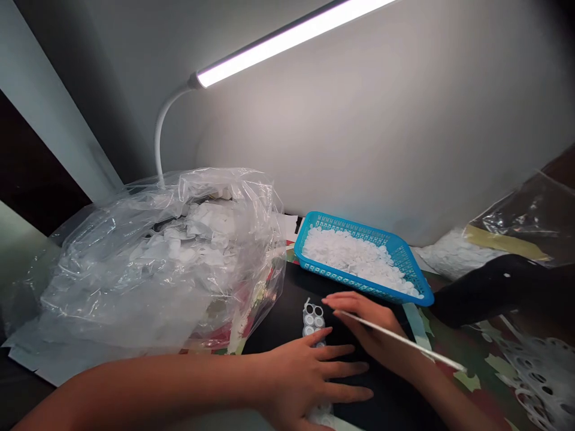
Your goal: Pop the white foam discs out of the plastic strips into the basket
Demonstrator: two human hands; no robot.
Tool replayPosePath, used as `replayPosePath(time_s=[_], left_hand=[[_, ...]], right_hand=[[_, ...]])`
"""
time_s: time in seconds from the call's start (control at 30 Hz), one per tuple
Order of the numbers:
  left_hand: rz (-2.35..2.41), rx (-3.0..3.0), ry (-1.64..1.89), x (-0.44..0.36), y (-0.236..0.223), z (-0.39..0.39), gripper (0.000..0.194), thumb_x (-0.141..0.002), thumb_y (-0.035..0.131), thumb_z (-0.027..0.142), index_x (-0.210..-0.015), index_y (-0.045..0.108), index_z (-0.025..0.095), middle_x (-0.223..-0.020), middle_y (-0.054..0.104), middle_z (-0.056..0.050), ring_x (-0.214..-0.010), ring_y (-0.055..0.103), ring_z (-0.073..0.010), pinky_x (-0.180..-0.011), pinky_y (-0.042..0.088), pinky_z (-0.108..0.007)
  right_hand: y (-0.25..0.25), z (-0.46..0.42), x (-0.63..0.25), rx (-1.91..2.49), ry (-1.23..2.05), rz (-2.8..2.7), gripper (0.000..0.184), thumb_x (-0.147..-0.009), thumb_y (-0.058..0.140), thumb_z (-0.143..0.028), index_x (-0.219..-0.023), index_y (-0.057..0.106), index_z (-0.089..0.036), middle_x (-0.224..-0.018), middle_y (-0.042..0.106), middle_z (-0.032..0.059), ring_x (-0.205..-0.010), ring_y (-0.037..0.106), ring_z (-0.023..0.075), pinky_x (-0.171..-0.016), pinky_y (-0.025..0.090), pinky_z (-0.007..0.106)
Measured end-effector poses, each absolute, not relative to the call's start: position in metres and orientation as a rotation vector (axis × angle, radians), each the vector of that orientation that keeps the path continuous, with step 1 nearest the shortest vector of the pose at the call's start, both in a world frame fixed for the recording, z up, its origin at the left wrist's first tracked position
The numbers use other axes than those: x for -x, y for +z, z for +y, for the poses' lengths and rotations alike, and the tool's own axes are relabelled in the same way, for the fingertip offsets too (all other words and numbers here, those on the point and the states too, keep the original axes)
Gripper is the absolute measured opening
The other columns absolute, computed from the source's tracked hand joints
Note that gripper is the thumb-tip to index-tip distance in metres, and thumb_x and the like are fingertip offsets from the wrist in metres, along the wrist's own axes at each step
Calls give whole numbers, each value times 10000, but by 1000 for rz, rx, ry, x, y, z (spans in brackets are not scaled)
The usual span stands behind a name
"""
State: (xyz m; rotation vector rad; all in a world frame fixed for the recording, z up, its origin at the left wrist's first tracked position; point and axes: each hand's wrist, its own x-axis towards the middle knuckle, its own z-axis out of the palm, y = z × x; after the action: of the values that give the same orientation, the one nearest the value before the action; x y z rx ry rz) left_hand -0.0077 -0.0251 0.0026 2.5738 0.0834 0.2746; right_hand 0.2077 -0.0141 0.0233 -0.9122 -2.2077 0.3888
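Note:
My left hand (296, 374) lies palm down with its fingers spread, across a narrow strip of round translucent pieces (309, 330) in paired rows. The strip rests on a black mat (269, 323), and the hand hides its middle. Close to the strip's far end, my right hand (366, 317) is closed around a thin white stick (404, 342), which slants back over the wrist. The tips of its thumb and index finger are near the end rings. Whether they pinch a small piece is too small to tell.
Behind the mat stands a blue basket (363, 287) of small white discs (354, 254). A large clear plastic bag (135, 287) of white scraps fills the left. A lit lamp (287, 45) hangs above. Ring-shaped offcuts (539, 377) and a black object (489, 284) lie right.

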Motion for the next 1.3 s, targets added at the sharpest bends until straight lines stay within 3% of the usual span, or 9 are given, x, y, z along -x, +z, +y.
replayPosePath(time_s=[0.17, 0.7, 0.83, 1.03, 1.3], left_hand=[[98, -2610, 301, 5, -5, -24, 616, -899, 479, 425, -1451, 358, 180, -1476, 402, -95, -1393, 305, -286, -1182, 110, -421], [101, -2644, 308, 4, -6, -25, 616, -884, 489, 410, -1445, 359, 191, -1468, 411, -85, -1351, 366, -300, -1162, 186, -433], [109, -2652, 309, 4, -6, -25, 623, -877, 504, 412, -1443, 363, 193, -1467, 412, -83, -1347, 373, -295, -1165, 173, -419], [97, -2657, 351, 4, -2, -25, 608, -886, 499, 420, -1430, 389, 172, -1444, 445, -94, -1366, 349, -278, -1187, 51, -419], [108, -2574, 266, 8, 5, -27, 617, -917, 471, 374, -1482, 281, 216, -1545, 268, -63, -1435, 199, -279, -1177, 22, -495]], right_hand=[[14, -23, -195, 828, 681, -2378, 228, -995, 420, -232, -1051, 640, -210, -1075, 702, 50, -1059, 632, 167, -930, 520, 294], [4, -19, -196, 852, 734, -2353, 245, -992, 437, -209, -1079, 667, -207, -1131, 692, 53, -1084, 621, 164, -921, 549, 294], [3, -18, -195, 759, 512, -2452, 260, -987, 443, -208, -1153, 643, -205, -1151, 689, 75, -1073, 629, 192, -892, 572, 318], [-4, -20, -194, 727, 165, -2405, 343, -974, 444, -169, -1302, 539, -195, -1121, 687, 112, -1038, 617, 228, -858, 582, 368], [7, -11, -207, 858, -67, -2117, 321, -938, 466, -55, -1203, 576, -200, -1156, 672, 91, -1061, 626, 195, -922, 534, 346]])
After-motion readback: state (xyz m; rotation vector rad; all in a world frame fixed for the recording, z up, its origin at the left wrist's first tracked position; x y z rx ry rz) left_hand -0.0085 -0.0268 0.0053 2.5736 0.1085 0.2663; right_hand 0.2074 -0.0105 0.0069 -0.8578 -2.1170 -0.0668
